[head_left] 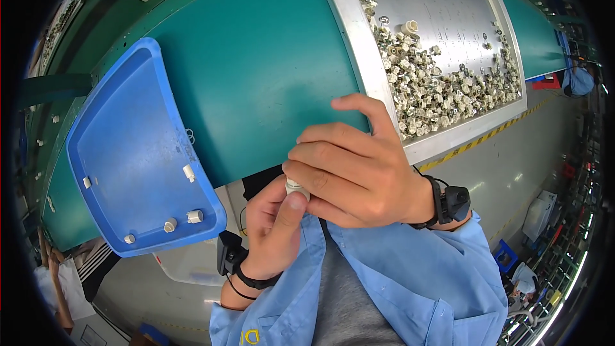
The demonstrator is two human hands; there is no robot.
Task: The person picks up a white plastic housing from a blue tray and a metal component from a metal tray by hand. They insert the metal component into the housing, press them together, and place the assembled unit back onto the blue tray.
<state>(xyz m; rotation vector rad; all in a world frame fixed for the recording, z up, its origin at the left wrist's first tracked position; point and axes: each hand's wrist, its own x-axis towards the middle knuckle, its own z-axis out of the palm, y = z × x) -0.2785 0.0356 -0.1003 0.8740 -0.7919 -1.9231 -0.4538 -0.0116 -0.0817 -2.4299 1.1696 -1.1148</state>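
In front of my chest, both hands are together around a small white cylindrical part [296,188]. My left hand [270,223] pinches it from below, its thumb pressed to the side of the part. Over the top curl the fingers of my right hand [362,176], touching the part and hiding much of it; one finger reaches out loosely toward the bench. To the left lies a blue plastic tray [138,134] holding several similar white parts, among them two larger ones [195,216] near its front edge.
The green bench top [256,70] runs across behind my hands. At the right a metal-framed tray [448,25] contains a heap of small white and metallic pieces [429,93]. Small rings [189,136] lie against the blue tray. Another person's arm [59,288] shows at far left.
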